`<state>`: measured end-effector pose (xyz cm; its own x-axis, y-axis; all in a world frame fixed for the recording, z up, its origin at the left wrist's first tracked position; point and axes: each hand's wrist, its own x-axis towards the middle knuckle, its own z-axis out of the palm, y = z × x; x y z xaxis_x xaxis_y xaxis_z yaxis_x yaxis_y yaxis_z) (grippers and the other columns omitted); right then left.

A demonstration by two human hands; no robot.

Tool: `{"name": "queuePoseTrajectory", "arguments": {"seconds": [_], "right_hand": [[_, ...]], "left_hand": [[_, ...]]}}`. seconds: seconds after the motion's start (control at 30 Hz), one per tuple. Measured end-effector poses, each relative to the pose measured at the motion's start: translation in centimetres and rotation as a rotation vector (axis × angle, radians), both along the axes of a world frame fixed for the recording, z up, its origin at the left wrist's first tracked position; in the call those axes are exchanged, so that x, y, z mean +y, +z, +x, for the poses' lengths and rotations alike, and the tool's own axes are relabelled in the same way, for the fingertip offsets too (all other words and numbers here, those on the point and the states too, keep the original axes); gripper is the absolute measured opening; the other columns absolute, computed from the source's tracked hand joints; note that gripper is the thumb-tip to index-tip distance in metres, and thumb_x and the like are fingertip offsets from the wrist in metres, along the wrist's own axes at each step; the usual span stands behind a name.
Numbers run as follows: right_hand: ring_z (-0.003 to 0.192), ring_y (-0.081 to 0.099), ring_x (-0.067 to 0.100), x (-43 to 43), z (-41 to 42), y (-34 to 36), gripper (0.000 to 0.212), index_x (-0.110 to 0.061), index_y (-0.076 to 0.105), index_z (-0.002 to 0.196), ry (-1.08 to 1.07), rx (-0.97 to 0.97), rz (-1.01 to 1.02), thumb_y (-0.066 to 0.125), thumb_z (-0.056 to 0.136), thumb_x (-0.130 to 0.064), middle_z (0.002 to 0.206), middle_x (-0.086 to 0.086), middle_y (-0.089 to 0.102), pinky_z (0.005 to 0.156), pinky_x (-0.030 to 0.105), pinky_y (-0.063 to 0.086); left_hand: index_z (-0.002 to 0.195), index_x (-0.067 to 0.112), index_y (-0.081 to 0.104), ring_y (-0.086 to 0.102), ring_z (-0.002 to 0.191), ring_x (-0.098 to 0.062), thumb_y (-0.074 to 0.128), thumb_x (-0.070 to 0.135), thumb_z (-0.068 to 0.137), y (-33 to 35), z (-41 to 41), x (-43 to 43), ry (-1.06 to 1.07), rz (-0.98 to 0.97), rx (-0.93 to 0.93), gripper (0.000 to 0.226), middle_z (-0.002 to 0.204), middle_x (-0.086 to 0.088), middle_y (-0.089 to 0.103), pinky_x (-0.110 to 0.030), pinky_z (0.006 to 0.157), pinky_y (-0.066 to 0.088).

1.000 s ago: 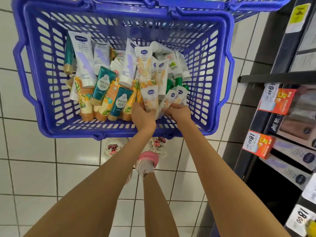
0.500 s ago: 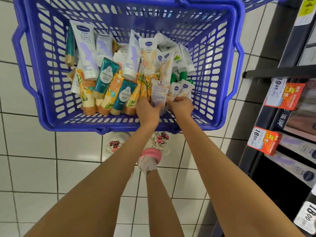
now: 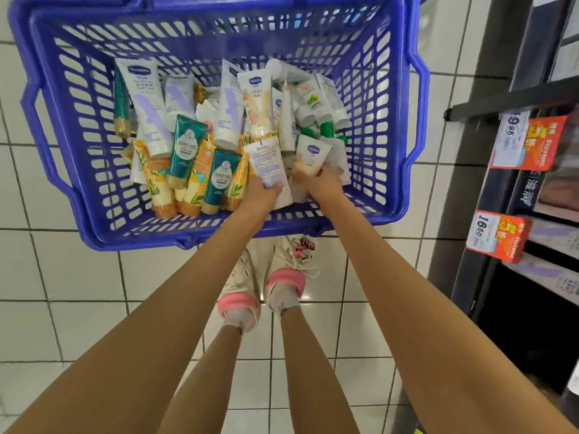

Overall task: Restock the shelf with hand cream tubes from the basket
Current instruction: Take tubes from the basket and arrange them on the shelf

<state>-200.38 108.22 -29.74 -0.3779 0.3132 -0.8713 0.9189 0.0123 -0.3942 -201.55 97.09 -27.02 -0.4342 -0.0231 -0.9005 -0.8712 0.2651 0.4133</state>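
Your cream sneakers (image 3: 283,278) with pink straps are lower middle on white floor tiles (image 3: 78,277), orange price tags (image 3: 532,142) far right.

This is looking like a shop aisle. A blue plastic basket (image 3: 418,89) of the kind shoppers carry is standing over a white tiled floor (image 3: 62,277), and it is holding a heap of tubes (image 3: 188,142), many of them repeating the same few designs like stock. At the right a dark shelf (image 3: 488,103) is running in tiers, its edges carrying white price tags (image 3: 513,133) with printed numbers and orange promo labels (image 3: 546,142). Blurred packs (image 3: 554,236) are lying in rows behind them.
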Motion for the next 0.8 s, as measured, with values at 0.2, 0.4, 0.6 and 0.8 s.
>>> {"name": "queuePoseTrajectory", "arguments": {"seconds": [0.2,0.4,0.6,0.8], "right_hand": [[0.103,0.061,0.022,2.0,1.1,6.7,0.028,-0.009,0.05,0.116,-0.372,0.2,-0.185,0.058,0.089,-0.011,0.108,0.001,0.062,0.079,0.023,0.054],[0.086,0.061,0.023,7.7,2.3,15.0,0.023,-0.014,0.057,0.115,-0.397,0.326,-0.365,0.05,0.095,-0.023,0.097,0.007,0.064,0.071,0.035,0.052],[0.073,0.068,0.007,14.8,4.5,16.4,0.017,-0.024,0.053,0.103,-0.544,0.433,-0.412,0.044,0.095,-0.011,0.083,-0.006,0.07,0.063,0.023,0.055],[0.08,0.066,0.008,17.8,7.8,12.2,0.024,-0.014,0.049,0.116,-0.784,0.628,-0.326,0.044,0.094,-0.005,0.086,-0.007,0.068,0.071,0.022,0.054]], "left_hand": [[0.135,-0.001,0.034,0.057,0.093,-0.023,0.044,0.006,0.095,6.2,-1.2,-1.0,0.246,0.139,-0.07,0.042,0.107,-0.012,0.056,-0.028,0.067,0.055],[0.113,0.006,0.037,0.058,0.051,-0.008,0.053,0.02,0.092,12.2,-3.1,3.8,-0.038,0.15,-0.071,0.03,0.084,-0.006,0.051,-0.02,0.043,0.047],[0.083,0.012,0.051,0.054,0.071,-0.017,0.034,0.002,0.092,12.6,-3.7,13.3,-0.243,0.336,-0.012,0.022,0.084,-0.011,0.055,-0.031,0.068,0.047],[0.116,-0.003,0.049,0.064,0.085,-0.018,0.044,0.002,0.092,10.0,-3.0,20.1,-0.525,0.551,0.185,0.025,0.102,-0.016,0.062,-0.028,0.074,0.053]]}}
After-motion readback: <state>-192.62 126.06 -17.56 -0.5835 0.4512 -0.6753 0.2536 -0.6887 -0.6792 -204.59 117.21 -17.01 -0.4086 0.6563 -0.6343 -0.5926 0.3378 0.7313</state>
